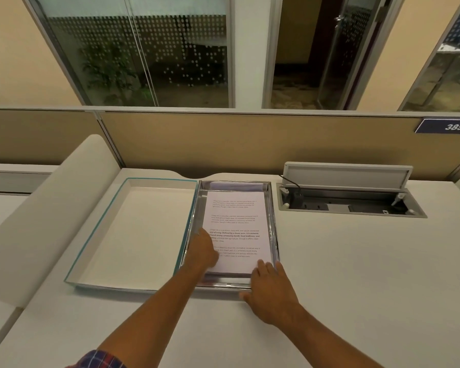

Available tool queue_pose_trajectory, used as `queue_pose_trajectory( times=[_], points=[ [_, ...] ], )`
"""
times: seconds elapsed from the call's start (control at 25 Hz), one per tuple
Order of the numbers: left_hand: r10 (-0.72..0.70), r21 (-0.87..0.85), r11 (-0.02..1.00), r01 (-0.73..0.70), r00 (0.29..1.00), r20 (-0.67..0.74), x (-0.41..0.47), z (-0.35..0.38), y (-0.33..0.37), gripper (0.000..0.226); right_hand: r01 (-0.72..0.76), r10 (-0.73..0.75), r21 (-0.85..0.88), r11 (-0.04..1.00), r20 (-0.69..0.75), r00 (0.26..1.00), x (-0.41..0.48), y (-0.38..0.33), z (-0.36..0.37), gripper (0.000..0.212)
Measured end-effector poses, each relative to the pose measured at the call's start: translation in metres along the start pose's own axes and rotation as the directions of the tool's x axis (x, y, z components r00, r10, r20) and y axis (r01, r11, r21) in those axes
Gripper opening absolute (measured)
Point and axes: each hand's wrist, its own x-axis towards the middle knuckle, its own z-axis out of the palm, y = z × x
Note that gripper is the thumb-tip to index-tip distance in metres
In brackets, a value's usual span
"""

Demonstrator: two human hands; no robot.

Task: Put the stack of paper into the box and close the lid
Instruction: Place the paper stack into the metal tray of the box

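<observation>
The stack of paper [237,224], white sheets with printed text, lies flat inside the silver-lined box [274,224] at the middle of the desk. The box's lid [133,229], white inside with a teal edge, lies upside down right beside the box on its left. My left hand [201,251] is over the stack's left edge, fingers curled down around it by the box wall. My right hand [270,290] lies flat across the box's near right corner, with its fingertips on the paper and its thumb on the desk.
An open cable hatch [348,200] with a raised flap and a black cable sits in the desk to the right of the box. A tan partition [250,142] runs along the back of the desk. A white padded divider [51,208] borders the left side.
</observation>
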Motion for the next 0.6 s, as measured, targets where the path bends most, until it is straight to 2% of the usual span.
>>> queue_pose_trajectory(
  times=[0.16, 0.32, 0.4, 0.48, 0.6],
  points=[
    [0.110, -0.042, 0.992, -0.118, 0.982, -0.156, -0.036, 0.001, -0.010, 0.055, -0.016, 0.016, -0.032, 0.999, 0.002, 1.000, -0.001, -0.002, 0.001, 0.080],
    [0.097, -0.039, 0.992, -0.124, 0.908, -0.407, -0.065, -0.016, -0.038, 0.046, -0.009, 0.009, -0.016, 1.000, -0.005, 1.000, -0.005, -0.001, -0.003, 0.082],
    [0.037, -0.031, 0.998, -0.063, 0.841, -0.539, -0.075, -0.024, -0.062, 0.046, -0.014, 0.015, 0.013, 1.000, -0.018, 1.000, -0.008, 0.001, -0.005, 0.081],
    [-0.040, -0.017, 0.999, 0.038, 0.768, -0.639, -0.082, -0.029, -0.090, 0.058, 0.004, -0.004, 0.002, 1.000, -0.026, 1.000, -0.010, 0.002, -0.005, 0.076],
    [-0.268, -0.148, 0.962, 0.229, 0.700, -0.662, -0.087, -0.035, -0.125, 0.085, 0.030, -0.031, -0.032, 0.999, -0.009, 0.999, -0.011, 0.003, -0.002, 0.068]
  ],
)
